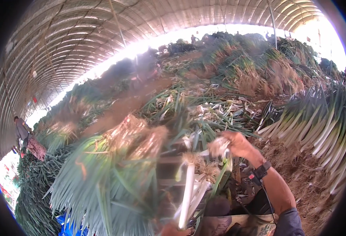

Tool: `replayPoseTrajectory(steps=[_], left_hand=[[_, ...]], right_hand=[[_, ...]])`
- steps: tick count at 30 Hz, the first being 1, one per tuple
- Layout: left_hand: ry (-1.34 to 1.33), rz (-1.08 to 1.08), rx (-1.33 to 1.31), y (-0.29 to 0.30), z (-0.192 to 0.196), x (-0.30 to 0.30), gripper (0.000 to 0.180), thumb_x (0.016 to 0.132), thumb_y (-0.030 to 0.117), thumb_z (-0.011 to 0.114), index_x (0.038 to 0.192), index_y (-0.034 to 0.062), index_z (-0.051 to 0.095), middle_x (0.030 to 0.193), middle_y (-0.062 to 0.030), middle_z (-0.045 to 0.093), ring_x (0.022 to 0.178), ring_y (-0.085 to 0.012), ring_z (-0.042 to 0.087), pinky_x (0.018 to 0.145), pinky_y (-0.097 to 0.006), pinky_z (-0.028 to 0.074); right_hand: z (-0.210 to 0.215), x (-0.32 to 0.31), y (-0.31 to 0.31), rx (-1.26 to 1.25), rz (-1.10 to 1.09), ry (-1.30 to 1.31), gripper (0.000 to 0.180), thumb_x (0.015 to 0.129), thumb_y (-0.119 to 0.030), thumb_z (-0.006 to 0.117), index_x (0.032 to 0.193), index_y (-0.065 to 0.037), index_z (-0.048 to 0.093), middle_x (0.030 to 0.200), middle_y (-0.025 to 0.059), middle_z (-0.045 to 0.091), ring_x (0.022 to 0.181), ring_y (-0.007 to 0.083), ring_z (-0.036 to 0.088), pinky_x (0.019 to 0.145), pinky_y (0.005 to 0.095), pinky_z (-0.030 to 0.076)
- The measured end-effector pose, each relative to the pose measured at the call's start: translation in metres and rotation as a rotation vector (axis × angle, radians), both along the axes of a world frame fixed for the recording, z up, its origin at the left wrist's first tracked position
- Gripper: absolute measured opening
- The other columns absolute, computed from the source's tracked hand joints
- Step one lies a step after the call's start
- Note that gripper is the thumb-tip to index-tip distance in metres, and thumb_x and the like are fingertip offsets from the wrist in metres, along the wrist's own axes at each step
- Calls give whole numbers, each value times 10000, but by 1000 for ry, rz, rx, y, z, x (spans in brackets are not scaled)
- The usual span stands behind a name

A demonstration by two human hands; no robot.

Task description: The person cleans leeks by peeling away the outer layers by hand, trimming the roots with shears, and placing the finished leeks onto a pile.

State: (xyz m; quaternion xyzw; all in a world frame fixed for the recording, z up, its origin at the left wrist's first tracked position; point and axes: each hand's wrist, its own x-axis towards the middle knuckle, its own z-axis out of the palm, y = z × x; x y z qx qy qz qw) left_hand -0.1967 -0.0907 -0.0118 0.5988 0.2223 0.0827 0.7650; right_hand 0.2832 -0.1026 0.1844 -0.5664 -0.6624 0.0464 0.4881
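Head view, seen under an arched greenhouse roof (82, 31), blurred by motion. No bins or crates made out; only a corner of blue sheeting (64, 224) at the lower edge, half buried under leaves. Right hand (236, 144) raised near the middle of the frame, fingers curled shut on a pale tuft of peelings or roots (219, 147), a dark band (261, 171) strapped at the wrist. Left hand (173, 229) barely visible at the bottom edge, seemingly wrapped round the base of a white leek stalk (188, 194); grip too cropped to judge. Stalk stood nearly upright, root end (198, 163) uppermost, just below and left of the right hand. Big blurred leek bundle (106, 177) close on the left. Trimmed leeks stacked (318, 129) at right, heaps of leeks (239, 67) beyond. Another person (22, 133) bent far left.
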Motion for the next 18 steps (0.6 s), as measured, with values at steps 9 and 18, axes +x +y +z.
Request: replayPoseTrajectory(steps=[9, 18], left_hand=[[129, -220, 182, -5, 0, 17, 800, 851, 336, 773, 1498, 152, 341, 1494, -133, 410, 1314, -420, 469, 1073, -592, 393], [-331, -109, -140, -3, -45, -34, 796, 864, 314, 756, 1502, 150, 310, 1536, -179, 328, 1404, -438, 323, 1168, -649, 206]], right_hand=[[-10, -75, 27, -312, -22, -24, 446, 812, 54, 548, 1225, -93, 626, 1038, 122, 691, 858, 209, 657, 758, 322, 566], [-12, 76, 39, 68, -468, 584, 246, 885, 44, 519, 1056, 10, 692, 839, 87, 702, 698, 157, 602, 596, 316, 501]])
